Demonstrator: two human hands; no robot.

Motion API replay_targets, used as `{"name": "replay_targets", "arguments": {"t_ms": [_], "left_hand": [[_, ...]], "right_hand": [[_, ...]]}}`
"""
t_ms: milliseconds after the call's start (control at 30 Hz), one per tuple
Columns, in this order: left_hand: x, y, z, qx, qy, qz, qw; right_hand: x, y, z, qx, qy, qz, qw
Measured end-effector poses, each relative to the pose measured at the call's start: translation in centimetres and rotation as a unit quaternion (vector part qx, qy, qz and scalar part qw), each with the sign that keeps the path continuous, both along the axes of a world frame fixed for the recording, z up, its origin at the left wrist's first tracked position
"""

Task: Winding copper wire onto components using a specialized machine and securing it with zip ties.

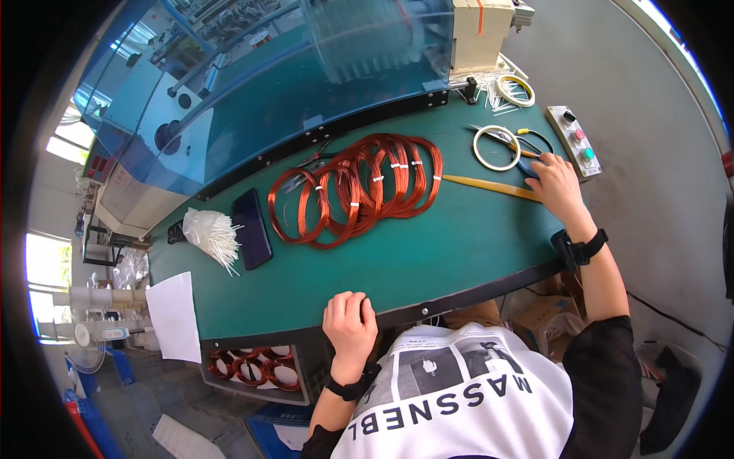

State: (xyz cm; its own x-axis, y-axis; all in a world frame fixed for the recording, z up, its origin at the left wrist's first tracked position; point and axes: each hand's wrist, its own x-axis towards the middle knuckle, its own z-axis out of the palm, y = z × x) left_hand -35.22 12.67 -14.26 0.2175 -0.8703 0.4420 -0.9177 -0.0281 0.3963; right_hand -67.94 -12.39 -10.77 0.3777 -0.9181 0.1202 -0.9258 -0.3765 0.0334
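Observation:
At the table's front edge, my left hand (350, 325) rests loosely curled, with nothing visible in its fingers. My right hand (558, 185) reaches to the right end of the table. Its fingers bend over the handle of a blue-handled hand tool (527, 166); the palm side is hidden. Beside that tool lie a pale ring of tape (475, 148) and a dark-handled tool (544, 138). A flat yellowish strip (489, 187) points toward my right hand. Several overlapping coils of copper wire (353, 218), bound with white ties, lie mid-table.
Behind the coils stands a machine with a clear blue cover (260, 130). A button box (575, 141) sits at the far right, near white ties and another tape roll (515, 90). Left of the coils are a phone (252, 229), a bag of white ties (212, 236) and a paper sheet (174, 317).

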Motion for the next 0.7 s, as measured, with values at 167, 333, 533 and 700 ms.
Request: {"name": "replay_targets", "arguments": {"t_ms": [167, 333, 533, 700], "left_hand": [[1.5, -0.5, 2.3, 0.07, 0.075, -0.053, 0.993], [3.4, -1.7, 5.1, 0.104, 0.144, -0.059, 0.982], [6.3, -4.7, 5.5, 0.097, 0.15, -0.075, 0.981], [8.3, -9.8, 3.4, 0.012, -0.011, 0.018, 1.0]], "right_hand": [[3.4, -1.0, -0.6, -0.024, -0.066, 0.07, 0.995], [3.7, -1.4, -0.3, -0.027, -0.018, 0.124, 0.992], [2.2, -2.3, -0.4, 0.029, -0.088, 0.115, 0.989], [4.6, -0.3, 0.4, -0.002, -0.119, 0.107, 0.987]]}}
